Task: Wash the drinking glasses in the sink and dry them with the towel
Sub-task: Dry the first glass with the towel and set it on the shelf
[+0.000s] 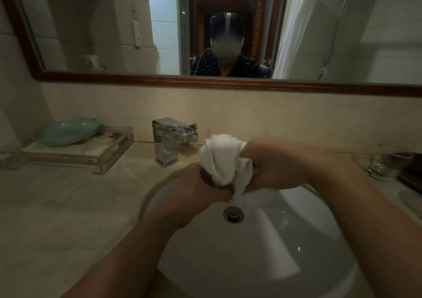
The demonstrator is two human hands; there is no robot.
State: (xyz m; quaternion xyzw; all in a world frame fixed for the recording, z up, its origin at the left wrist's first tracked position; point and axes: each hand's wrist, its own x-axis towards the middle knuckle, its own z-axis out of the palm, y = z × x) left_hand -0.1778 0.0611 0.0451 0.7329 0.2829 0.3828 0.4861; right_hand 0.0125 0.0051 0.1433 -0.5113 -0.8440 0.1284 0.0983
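Room: dim bathroom, marble surface (68, 195) round a white sink (285, 240).
Towel (225, 158): soft, bunched over the sink; I can't see whether a glass is inside.
Left grip (201, 188): curled under the towel.
Right grip (271, 167): clenched on its side.
Glass (383, 165): far right; I judge it slippery and brittle, so hold the wall.

The towel (222, 158) covers whatever the left hand (201, 188) and right hand (274, 167) hold, perhaps a glass.

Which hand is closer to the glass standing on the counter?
The right hand, gripping the towel on the side of the sink where the glass stands; the left hand is nearer the faucet.
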